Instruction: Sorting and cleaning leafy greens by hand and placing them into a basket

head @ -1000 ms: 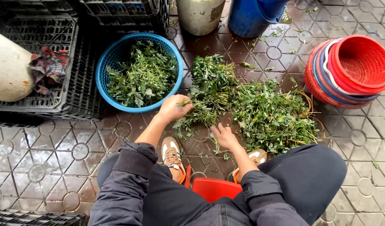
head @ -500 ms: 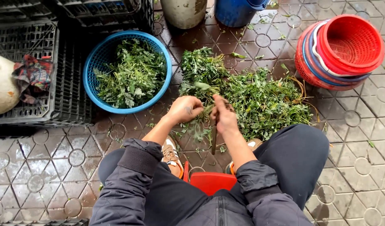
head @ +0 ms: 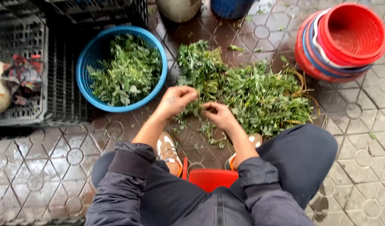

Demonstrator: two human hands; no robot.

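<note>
Both hands meet at the near edge of the pile of leafy greens [head: 259, 98], which lies loose on the wet tiled floor [head: 50, 167], centre-right of the scene. Left hand [head: 175, 100] is curled, fingers pinched round a small bunch of stems [head: 191, 109] that hangs from the pile's near-left corner; right hand [head: 217, 115] is just beside it, fingers closed on the same stems from the right, so the two hands nearly touch. Loose bits of leaf lie on the floor just under the hands, betw. the person's shoes [head: 169, 152]. Left of the pile, far-left of the hands, stands a round blue basket [head: 85, 62], abt half full of picked greens [head: 127, 73], apart from the pile. Further left, black plastic crates [head: 25, 42] w/ a crumpled cloth [head: 23, 77] on one. Far right: a stack of red baskets [head: 347, 39], tilted on its side, near the pile's right end but not touching. A red stool [head: 211, 178] shows betw. the person's knees, dark sleeves and trousers nearest the camera.
</note>
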